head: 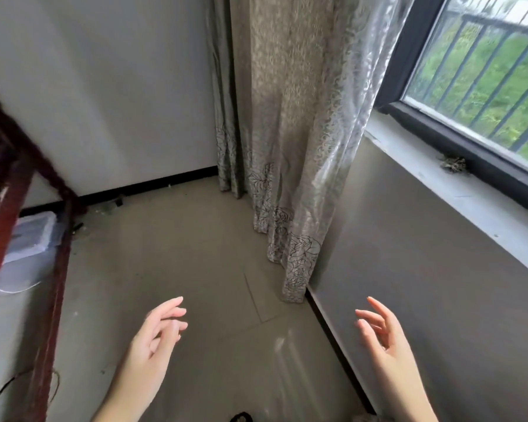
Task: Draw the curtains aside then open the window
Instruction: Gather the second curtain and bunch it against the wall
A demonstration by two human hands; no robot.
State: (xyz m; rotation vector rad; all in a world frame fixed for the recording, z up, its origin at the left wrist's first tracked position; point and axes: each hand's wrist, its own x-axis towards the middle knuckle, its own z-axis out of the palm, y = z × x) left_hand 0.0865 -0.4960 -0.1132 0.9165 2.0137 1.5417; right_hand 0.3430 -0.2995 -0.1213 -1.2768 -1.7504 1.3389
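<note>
Left hand (156, 339) and right hand (384, 333) both empty, fingers loosely spread, above tiled floor (195, 254); patterned curtain (287, 132) bunched beside dark-framed window (476, 86).

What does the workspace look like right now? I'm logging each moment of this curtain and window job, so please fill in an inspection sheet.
Surface: grey tiled floor, dusty, debris along the skirting.
Job's things: patterned curtain hangs gathered in the corner, left of the window; glass uncovered, dark frame, railing outside.
Clutter: clear plastic box under a red frame; small clump on the windowsill.
Grippers: left hand and right hand open, empty, touching nothing.
Cables: dark cable on the floor, lower left.
Surroundings: white wall, grey wall under the sill.
</note>
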